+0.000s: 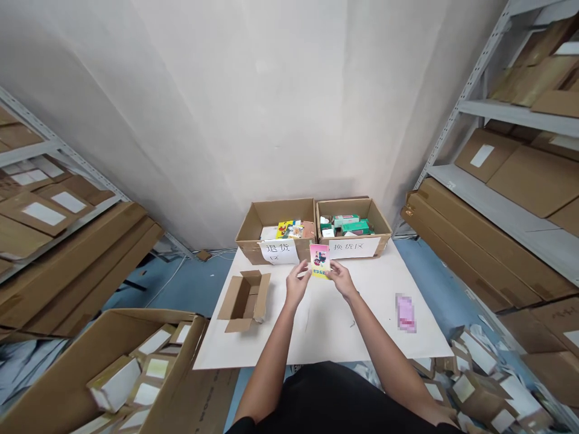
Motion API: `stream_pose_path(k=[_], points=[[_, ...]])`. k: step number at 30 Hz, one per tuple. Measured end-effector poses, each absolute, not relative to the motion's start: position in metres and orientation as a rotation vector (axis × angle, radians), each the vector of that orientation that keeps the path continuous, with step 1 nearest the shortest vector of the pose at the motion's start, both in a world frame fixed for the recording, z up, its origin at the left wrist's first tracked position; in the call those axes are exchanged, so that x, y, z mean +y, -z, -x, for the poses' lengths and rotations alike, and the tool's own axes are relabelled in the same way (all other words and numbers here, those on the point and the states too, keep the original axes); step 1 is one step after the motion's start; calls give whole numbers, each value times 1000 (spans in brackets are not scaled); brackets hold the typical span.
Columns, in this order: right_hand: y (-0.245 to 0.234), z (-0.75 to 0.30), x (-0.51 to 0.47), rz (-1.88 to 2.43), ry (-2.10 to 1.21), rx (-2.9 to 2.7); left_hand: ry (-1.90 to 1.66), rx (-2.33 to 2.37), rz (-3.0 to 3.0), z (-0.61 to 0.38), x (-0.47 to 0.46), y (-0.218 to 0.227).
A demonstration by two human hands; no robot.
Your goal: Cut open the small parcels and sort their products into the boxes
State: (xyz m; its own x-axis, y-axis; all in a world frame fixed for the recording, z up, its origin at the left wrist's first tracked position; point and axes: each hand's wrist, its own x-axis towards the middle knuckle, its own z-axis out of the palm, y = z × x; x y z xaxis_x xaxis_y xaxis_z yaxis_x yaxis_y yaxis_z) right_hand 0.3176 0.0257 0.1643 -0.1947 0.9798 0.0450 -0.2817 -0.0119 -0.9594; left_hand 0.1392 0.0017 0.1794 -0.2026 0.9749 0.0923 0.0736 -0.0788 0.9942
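At the centre of the frame, the left hand and right hand held a rectangular pink-and-yellow printed card or booklet by its side edges; its lettering was too small to read. Just above, the left brown cardboard carton bore a white paper sign reading 退货区; the right brown cardboard carton bore one reading 换货区.

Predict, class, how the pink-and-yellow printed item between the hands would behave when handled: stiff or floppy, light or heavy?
The printed item is probably fairly stiff: its face looks flat and its edges straight. It is likely light, since the left hand and right hand hold it at its sides by the fingers.
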Motion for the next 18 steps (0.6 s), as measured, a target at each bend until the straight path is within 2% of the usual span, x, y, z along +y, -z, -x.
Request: stream_pose_path(k=[6,10,15,18], points=[[-175,-293,49,836,-1430,-1452,-1399,1191,-1281,-120,28,-193],[-172,-280,77,1051,-1273,-1254,-1333,1050,-1097,-80,53,-187],[-151,-252,111,1056,-1384,-1151,-1336,1108,-951,-35,86,-158],[-149,-231,148,1092,-1325,-1136,-1361,1163,-944,-25,124,-155]])
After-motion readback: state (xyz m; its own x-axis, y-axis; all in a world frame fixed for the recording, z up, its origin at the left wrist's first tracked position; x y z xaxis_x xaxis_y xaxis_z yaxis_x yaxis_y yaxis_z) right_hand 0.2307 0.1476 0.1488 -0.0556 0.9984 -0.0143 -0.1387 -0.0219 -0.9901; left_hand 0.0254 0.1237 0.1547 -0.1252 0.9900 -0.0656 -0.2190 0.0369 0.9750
